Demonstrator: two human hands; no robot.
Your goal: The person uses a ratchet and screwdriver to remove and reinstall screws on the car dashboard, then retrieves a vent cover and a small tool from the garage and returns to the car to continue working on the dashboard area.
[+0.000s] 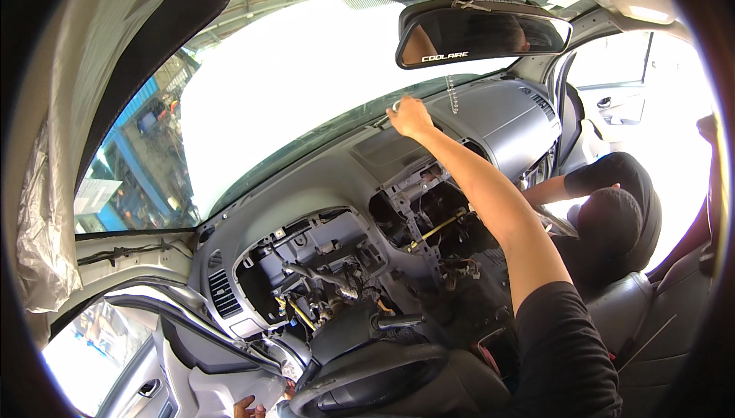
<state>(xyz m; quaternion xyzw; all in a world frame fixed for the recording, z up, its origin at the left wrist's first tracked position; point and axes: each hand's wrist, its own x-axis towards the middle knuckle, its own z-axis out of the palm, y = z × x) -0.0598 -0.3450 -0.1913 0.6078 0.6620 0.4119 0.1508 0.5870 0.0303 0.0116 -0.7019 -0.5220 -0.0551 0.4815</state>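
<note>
- The windscreen [306, 89] fills the top of the view, washed out by daylight; the person sits behind the wheel and leans far forward toward its base.
- The dashboard [490, 115] is half stripped: the grey top shell is in place, but the instrument cluster bay [306, 265] and the centre stack bay [429, 219] gape open, with brackets, wiring and a yellow rod bare. With the panels off, the top shell is the part left to work on.
- A second person [612, 211] in a dark shirt and cap crouches low on the passenger side, one arm reaching under the dash, likely so both ends are attended to at once.
- The steering wheel [367, 380] sits low in front, its column shroud off, which leaves room for an arm to pass above it.
- The mirror [482, 31] hangs above the reach, a bead chain [452, 93] dangling from it just beside the hand.
- The right hand [411, 118] is stretched out to the dash top's far edge, where it meets the glass. Its grip is closed, fingers curled over a small pale thing [396, 103]; what that thing is I cannot tell. The full arm stretch seems forced by how deep that edge lies.
- The left hand [246, 407] only peeks in at the lower edge, fingertips by the grey door trim [199, 372]; whether its grip is apart or together I cannot tell.
</note>
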